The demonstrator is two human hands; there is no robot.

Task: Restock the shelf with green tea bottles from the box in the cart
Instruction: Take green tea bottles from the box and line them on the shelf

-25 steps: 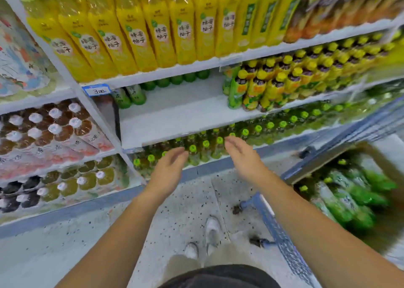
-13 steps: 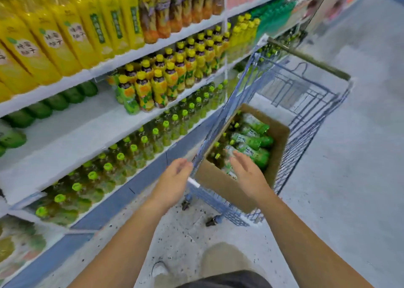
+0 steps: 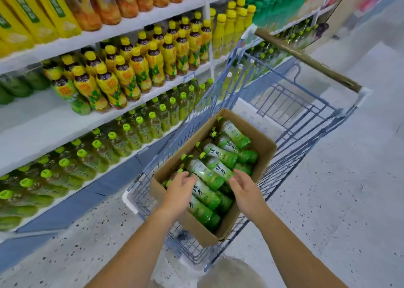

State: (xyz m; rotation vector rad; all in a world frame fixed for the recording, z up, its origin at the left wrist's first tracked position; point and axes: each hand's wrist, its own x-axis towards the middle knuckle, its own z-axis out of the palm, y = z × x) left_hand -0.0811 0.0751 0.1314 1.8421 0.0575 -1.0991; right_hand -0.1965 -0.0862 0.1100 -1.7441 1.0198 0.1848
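Note:
A brown cardboard box (image 3: 263,142) sits in a blue wire cart (image 3: 306,134) and holds several green tea bottles (image 3: 205,174) lying on their sides. My left hand (image 3: 178,191) hovers over the near left of the box, fingers relaxed, holding nothing. My right hand (image 3: 246,190) is over the near right side, also empty with fingers loosely spread. A bottle lies between the two hands. The white shelf (image 3: 39,121) with a bare stretch is at the left, with a few green bottles (image 3: 15,86) at its back.
Yellow-capped bottles (image 3: 122,73) fill the right part of the same shelf. Green-capped clear bottles (image 3: 105,147) line the shelf below. The cart handle (image 3: 306,58) points away at the upper right. Speckled floor (image 3: 328,200) lies right of the cart.
My view has swung from the shelf to the cart. Both hands have moved forward from the box's near edge to just above the bottles inside it.

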